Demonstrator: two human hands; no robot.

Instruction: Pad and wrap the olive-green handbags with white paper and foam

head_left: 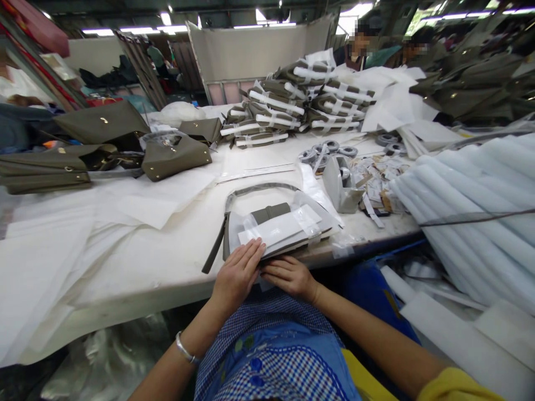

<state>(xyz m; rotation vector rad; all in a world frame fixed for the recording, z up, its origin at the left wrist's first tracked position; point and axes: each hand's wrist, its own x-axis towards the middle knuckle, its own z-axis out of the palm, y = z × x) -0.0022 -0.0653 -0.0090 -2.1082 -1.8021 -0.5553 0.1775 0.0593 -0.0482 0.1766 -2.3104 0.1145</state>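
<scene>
The olive-green bag (pixel 273 214), wrapped in white paper and clear plastic, lies flat at the near edge of the desk (pixel 167 262), right in front of the person. Its dark strap (pixel 214 252) trails off its left side toward the desk edge, and a grey band arcs over the desk just behind it.

The left hand (pixel 238 274) lies flat on the bag's near left corner, its grip open, fingers stretched out and holding nothing. The right hand (pixel 289 275) sits just beside it at the bag's near edge, fingers bent toward the wrapping. Their tips are hidden, so I cannot tell whether that grip has closed on anything.

A grey tape holder (pixel 340 186) stands just right of the bag, with rolls of tape (pixel 330 148) behind it. Farther back is a pile of wrapped bags (pixel 292 103). Unwrapped olive bags (pixel 175 157) lie at the far left, loose white sheets (pixel 146 209) cover the left of the desk, and rolled white foam (pixel 472 206) is stacked on the right.
</scene>
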